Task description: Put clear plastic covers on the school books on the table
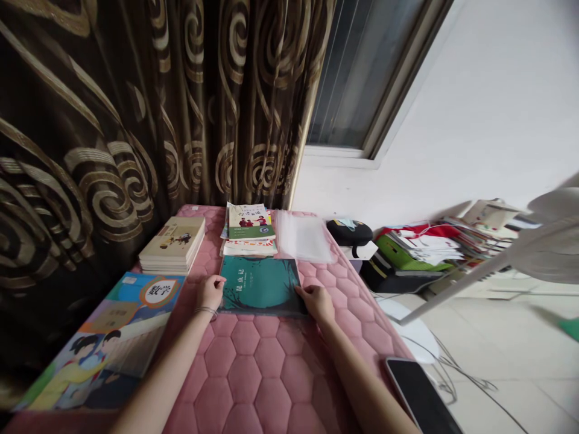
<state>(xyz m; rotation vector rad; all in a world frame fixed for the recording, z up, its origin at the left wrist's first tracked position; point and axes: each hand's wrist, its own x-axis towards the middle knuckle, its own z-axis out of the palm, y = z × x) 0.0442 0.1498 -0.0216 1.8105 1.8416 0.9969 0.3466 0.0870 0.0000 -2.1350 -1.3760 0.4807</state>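
Observation:
A teal hardcover book (pixel 260 286) with dark tree shapes on its cover lies flat on the pink quilted mattress (pixel 253 374). My left hand (pixel 210 292) holds its left edge, and my right hand (pixel 316 303) holds its lower right corner. To the left lies a large maths textbook (pixel 102 340) with a cartoon cover. Behind it is a stack of beige books (pixel 174 244). A pile of booklets topped by a green one (pixel 248 224) sits beyond the teal book, beside a clear plastic sleeve (pixel 303 236).
A dark patterned curtain (pixel 90 120) hangs along the mattress's left side. Past the right edge are a black phone or tablet (pixel 420 398), loose cables, a black bag (pixel 349 232), a heap of books and papers (pixel 420 253), and a white fan (pixel 543 241) over the tiled floor.

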